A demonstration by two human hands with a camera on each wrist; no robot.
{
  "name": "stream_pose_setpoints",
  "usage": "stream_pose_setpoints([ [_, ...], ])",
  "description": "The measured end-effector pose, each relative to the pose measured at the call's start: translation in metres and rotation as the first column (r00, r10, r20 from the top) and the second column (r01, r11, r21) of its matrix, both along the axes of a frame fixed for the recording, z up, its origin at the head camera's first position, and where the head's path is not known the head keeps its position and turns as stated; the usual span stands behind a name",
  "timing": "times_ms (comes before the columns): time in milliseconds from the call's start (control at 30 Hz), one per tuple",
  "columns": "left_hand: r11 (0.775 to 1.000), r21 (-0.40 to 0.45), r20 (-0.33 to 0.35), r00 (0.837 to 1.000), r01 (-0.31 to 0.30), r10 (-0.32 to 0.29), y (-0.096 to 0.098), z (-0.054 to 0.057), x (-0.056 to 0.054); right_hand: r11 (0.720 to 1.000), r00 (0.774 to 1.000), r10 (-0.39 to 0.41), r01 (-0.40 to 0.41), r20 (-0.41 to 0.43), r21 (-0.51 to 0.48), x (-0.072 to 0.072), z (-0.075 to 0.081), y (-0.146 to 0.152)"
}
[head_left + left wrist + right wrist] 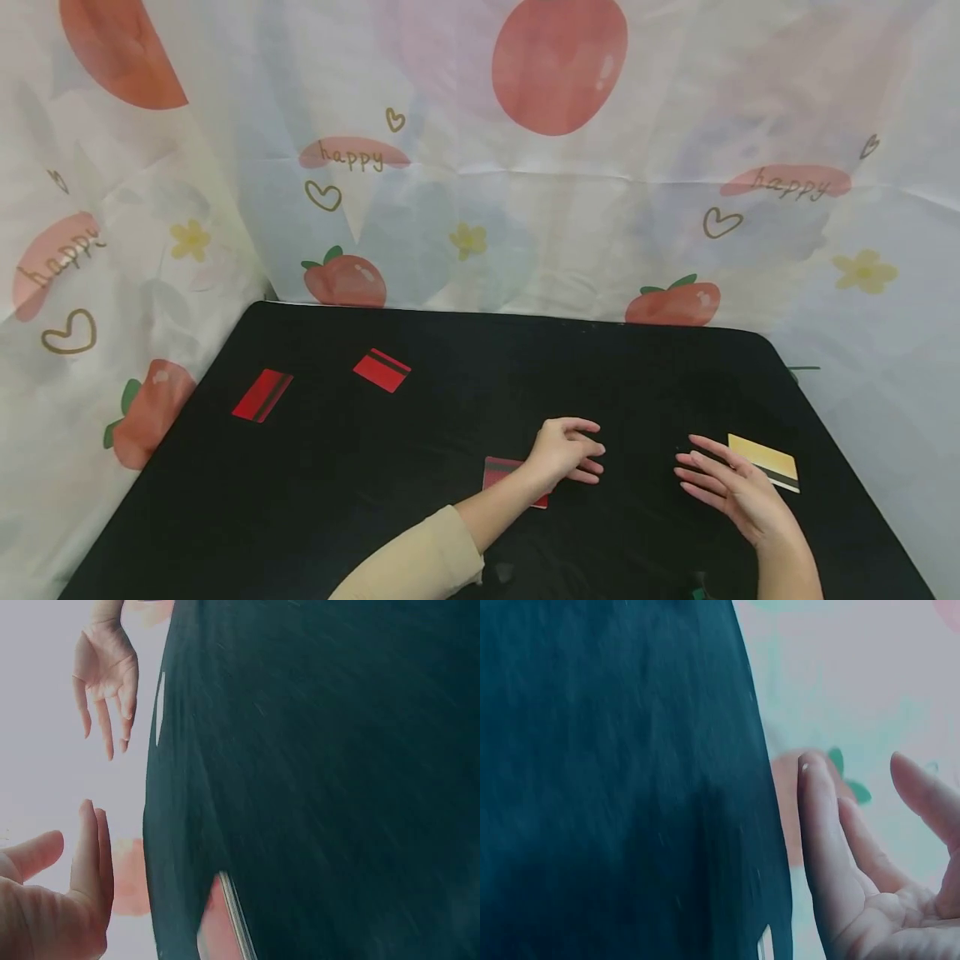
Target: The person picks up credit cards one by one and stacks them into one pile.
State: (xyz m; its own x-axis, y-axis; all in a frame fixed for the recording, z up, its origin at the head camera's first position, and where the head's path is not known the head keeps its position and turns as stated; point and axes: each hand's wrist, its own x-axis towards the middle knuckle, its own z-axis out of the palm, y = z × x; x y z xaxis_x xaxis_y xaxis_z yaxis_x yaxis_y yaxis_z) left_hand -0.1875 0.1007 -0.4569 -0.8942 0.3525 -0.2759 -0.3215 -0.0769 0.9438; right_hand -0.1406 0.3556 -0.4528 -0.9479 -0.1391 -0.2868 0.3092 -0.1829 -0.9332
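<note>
My left hand (564, 454) hovers over the black table with its fingers spread loosely and nothing in them. Its wrist overlaps a red card (498, 471) with a dark stripe, hiding part of it. In the left wrist view, this red card (215, 930) lies near the bottom edge. To the right, my right hand (738, 492) has relaxed, extended fingers and holds nothing. Just behind it rests a gold card (761, 457) with a black stripe, partly covered by the hand in the head view. The right wrist view shows the fingers (826, 847) apart from the thumb.
Two more red striped cards, one at the far left (255, 396) and one farther toward the middle (378, 373), lie on the black table (465, 400). A printed curtain (465, 167) hangs behind and beside it. A small green-and-dark object (699, 592) shows at the bottom edge.
</note>
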Motion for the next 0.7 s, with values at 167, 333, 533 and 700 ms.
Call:
stream_pose_setpoints([
  [167,0.998,0.034,0.065,0.996,-0.057,0.055,0.028,-0.003,0.002,0.998,0.998,-0.06,0.06,-0.004,-0.027,0.004,0.002,0.021],
  [333,0.996,0.047,0.13,0.989,-0.081,0.074,0.053,-0.011,0.003,0.987,0.99,-0.143,0.143,0.006,-0.075,0.009,0.003,0.038],
  [533,0.992,0.042,0.194,0.975,-0.121,0.111,0.079,-0.02,0.005,0.973,0.978,-0.208,0.21,0.033,-0.091,0.014,0.003,0.054],
  [700,0.987,0.056,0.216,0.967,-0.148,0.133,0.101,-0.021,0.007,0.961,0.968,-0.244,0.25,0.065,-0.119,0.017,0.003,0.07],
])
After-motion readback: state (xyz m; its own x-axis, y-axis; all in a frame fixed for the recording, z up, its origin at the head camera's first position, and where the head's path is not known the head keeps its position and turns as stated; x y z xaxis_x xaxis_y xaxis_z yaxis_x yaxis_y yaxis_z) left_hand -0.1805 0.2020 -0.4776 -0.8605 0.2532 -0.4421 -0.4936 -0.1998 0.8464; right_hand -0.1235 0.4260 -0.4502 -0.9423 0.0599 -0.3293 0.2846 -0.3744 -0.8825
